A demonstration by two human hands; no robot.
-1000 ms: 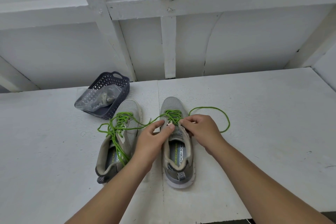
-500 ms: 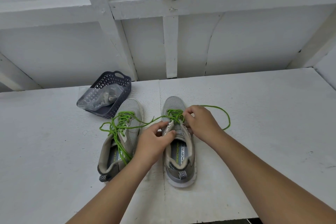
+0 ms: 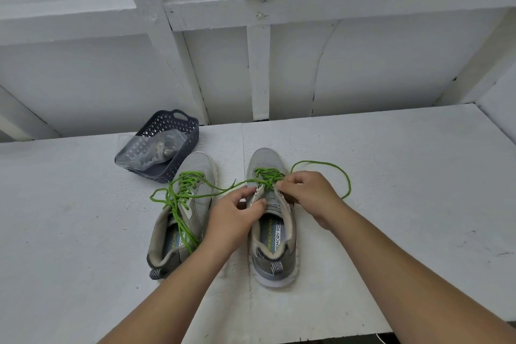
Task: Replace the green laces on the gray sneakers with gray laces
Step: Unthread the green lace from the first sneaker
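Observation:
Two gray sneakers stand side by side on the white table, toes away from me. The right sneaker [image 3: 272,234] has a green lace [image 3: 346,179] partly loosened, with one end looping off to the right and the other trailing left. My left hand [image 3: 234,213] grips the right sneaker's left eyelet flap between thumb and fingers. My right hand [image 3: 305,195] pinches the green lace at the crossings over the tongue. The left sneaker [image 3: 183,212] carries its own loose green lace [image 3: 178,198], which falls into its opening.
A dark blue perforated basket [image 3: 178,145] sits behind the left sneaker, holding a clear plastic bag [image 3: 150,149] with grayish contents. The white table [image 3: 405,176] ends at a front edge close to me. A white panelled wall rises behind.
My right hand has shifted slightly forward along the lacing of the right sneaker. My left hand slid from the lace crossings down onto the left eyelet flap. The loop at right grew a little.

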